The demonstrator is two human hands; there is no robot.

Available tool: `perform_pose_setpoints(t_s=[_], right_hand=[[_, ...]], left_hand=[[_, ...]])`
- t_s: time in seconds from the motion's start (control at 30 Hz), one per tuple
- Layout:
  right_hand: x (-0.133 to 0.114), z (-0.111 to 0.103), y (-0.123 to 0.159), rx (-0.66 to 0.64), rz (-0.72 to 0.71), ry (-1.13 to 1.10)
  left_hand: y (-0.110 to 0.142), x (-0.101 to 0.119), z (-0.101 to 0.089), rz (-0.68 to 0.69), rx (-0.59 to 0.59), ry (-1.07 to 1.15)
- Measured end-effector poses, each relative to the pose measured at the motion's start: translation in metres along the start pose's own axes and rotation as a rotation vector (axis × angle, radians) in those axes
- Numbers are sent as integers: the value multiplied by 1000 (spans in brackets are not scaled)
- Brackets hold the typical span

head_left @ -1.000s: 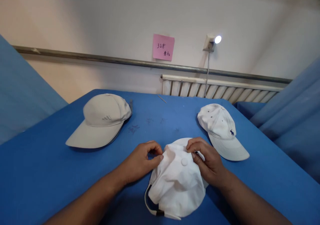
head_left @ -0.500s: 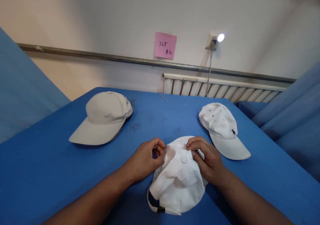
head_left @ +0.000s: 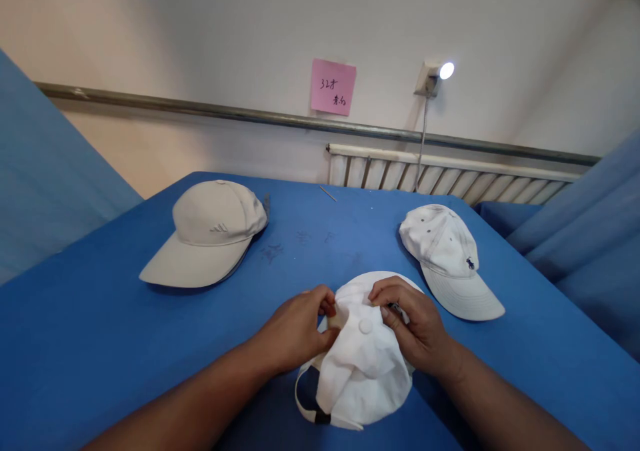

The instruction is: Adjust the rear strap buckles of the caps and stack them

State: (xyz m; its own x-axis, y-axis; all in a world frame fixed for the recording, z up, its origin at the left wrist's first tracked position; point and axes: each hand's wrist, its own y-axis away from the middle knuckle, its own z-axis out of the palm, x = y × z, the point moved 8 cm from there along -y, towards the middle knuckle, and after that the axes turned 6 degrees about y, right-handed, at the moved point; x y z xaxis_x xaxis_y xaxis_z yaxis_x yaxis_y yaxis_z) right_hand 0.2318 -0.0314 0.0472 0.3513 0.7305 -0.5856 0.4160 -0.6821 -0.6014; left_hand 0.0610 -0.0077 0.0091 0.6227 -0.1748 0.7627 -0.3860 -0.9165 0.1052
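Observation:
A white baseball cap (head_left: 367, 357) sits before me on the blue-covered table, button on top, its crown creased and dented. Its back strap with a dark buckle loops out at the near left, and the brim points away from me. My left hand (head_left: 303, 327) grips the left side of the crown, with fabric between thumb and curled fingers. On the right, my right hand (head_left: 417, 324) pinches the crown's front beside the button. Its fingers partly hide the front of the cap.
A beige cap (head_left: 215, 231) with a stripe logo lies at the left. Another white cap (head_left: 445, 257) with a dark horse emblem is at the right. A thin stick (head_left: 328, 193) lies near the far edge. Behind are a radiator (head_left: 390, 171) and metal pipe (head_left: 225, 109); blue curtains (head_left: 50, 171) flank the table.
My left hand loosened from the cap's left side, then took hold of the fabric again slightly farther right. The crown's left side is pushed inward. My right hand keeps its pinch.

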Motion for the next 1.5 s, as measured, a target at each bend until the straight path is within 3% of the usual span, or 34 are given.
perform_pose_setpoints(t_s=[0.27,0.53,0.67,0.8,0.93,1.03,1.17,1.3,1.5], right_hand=[[-3,2,-3,-188,19,-15],[-1,-2,-3,-160,21,5],[-2,-5,-2,-126,4,22],[1,-10,-2,-86,9,33],[9,-19,-3,-33,41,-5],[12,-23,-4,-13,53,-22],[8,-24,-4,7,15,25],[4,-24,-1,54,-21,101],[6,-18,0,117,-17,150]], left_hand=[[5,12,16,188,-160,-328],[0,30,24,254,-165,-495],[2,28,26,266,-131,-489],[2,13,5,169,-42,-373],[-4,-2,-36,108,113,1],[-11,-19,-51,5,178,301],[-17,-28,-39,-73,108,339],[-14,-18,-32,9,63,229],[-7,-9,-29,67,-22,346]])
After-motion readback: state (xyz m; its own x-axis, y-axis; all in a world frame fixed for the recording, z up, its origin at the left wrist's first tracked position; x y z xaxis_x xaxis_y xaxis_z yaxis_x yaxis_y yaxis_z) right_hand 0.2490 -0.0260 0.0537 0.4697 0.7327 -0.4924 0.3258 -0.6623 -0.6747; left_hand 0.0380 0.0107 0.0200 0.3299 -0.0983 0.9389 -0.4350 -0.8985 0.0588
